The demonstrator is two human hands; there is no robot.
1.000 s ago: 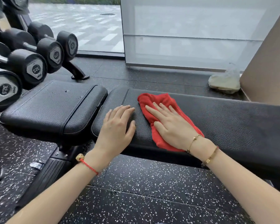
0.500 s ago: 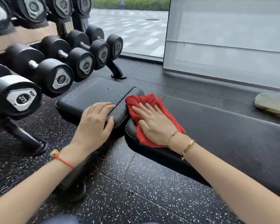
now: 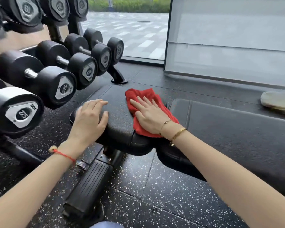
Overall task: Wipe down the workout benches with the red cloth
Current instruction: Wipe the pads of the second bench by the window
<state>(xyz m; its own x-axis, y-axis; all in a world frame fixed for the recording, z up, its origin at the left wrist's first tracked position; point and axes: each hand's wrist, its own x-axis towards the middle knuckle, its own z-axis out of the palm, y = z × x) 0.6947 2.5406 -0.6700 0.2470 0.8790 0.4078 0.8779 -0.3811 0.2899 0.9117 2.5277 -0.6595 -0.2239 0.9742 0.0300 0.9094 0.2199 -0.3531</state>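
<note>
Moved leftward: right hand (image 3: 150, 115), fingers flat, presses crumpled red cloth (image 3: 142, 96) onto black padded seat pad (image 3: 117, 112); left hand (image 3: 89, 118) now rests open there.

Readable on the grey end plate of the nearest black rubber dumbbell (image 3: 21, 113): "27.5" in a dark circle, with a small sideways word beside it too blurred to spell. On the end plate of the next black dumbbell (image 3: 64, 88): "32.5", again with an illegible sideways word. Farther plates on the rack: numbers blurred, not legible.
</note>
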